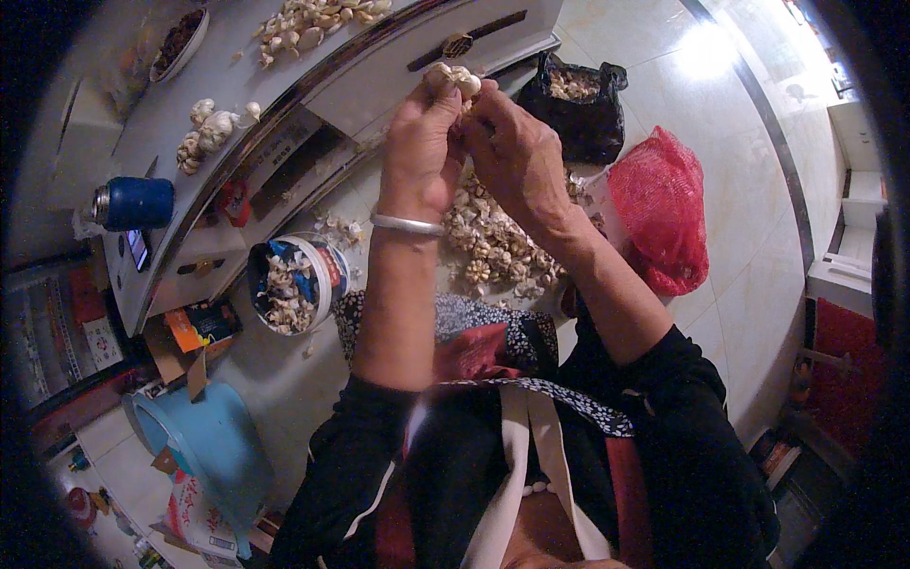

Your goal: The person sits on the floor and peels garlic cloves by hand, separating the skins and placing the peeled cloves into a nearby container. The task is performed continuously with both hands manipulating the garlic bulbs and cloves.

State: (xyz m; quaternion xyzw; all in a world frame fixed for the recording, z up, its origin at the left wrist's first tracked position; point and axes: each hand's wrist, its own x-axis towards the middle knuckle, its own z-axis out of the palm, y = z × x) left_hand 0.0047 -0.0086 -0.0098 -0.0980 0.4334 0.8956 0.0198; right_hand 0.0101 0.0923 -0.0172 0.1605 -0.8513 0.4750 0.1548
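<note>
Both hands meet near the top middle, in front of a white cabinet. My left hand [426, 142], with a silver bangle at the wrist, holds a garlic bulb [453, 78] between thumb and fingers. The curled fingers of my right hand [515, 146] touch the bulb's lower right side; whether they pinch a piece of it is hidden. Below the hands a heap of garlic bulbs [490, 249] lies on the floor. On the table [234, 78] at upper left are a pile of loose cloves [313, 28] and several whole bulbs [213, 131].
A white bucket [327, 284] of garlic skins stands left of my lap. A black plastic bag [590, 121] with garlic pieces and a red mesh bag [665, 213] are at the right. A blue jar [138, 204] lies on the table; a light-blue bin [220, 434] is at lower left.
</note>
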